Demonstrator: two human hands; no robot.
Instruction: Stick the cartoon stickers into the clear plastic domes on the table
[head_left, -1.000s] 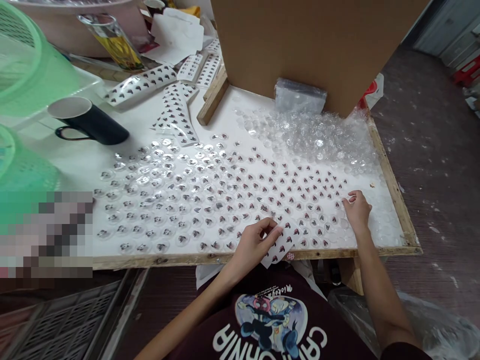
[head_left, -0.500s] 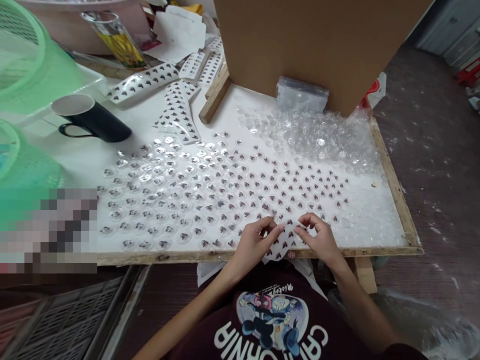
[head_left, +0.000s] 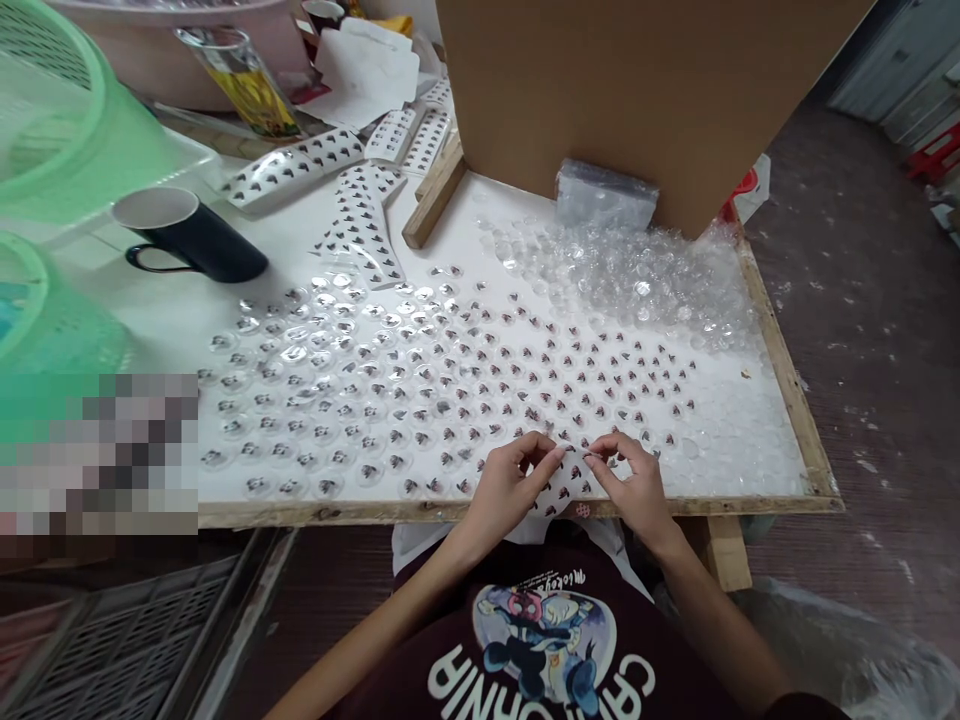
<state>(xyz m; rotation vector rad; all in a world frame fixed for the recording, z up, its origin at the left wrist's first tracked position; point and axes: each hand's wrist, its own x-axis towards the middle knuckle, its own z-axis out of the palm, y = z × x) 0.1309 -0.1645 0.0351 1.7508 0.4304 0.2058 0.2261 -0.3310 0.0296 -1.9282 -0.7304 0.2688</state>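
A white sticker sheet (head_left: 564, 488) printed with rows of small dark-and-red pictures hangs over the table's front edge. My left hand (head_left: 517, 482) pinches its upper left part between thumb and forefinger. At the upper right edge, my right hand (head_left: 636, 488) is closed in a pinch, with a small dark mark at its fingertips. I cannot tell whether that mark is a loose sticker or part of the sheet. Beyond my hands, many clear round discs bearing the same kind of picture (head_left: 484, 408) lie spread over the white tabletop. Plain clear discs (head_left: 739, 440) lie to the right.
Clear discs are heaped (head_left: 622, 280) before a tall cardboard box (head_left: 637, 90). A wooden block (head_left: 435, 205), more sticker sheets (head_left: 360, 220), a tipped dark mug (head_left: 206, 240) and green baskets (head_left: 75, 310) are on the left. A wooden rim (head_left: 787, 380) edges the table.
My right hand has shifted slightly left, bringing its fingertips nearer to my left hand at the sheet's top. The left hand keeps its pinch. The view has moved a little.
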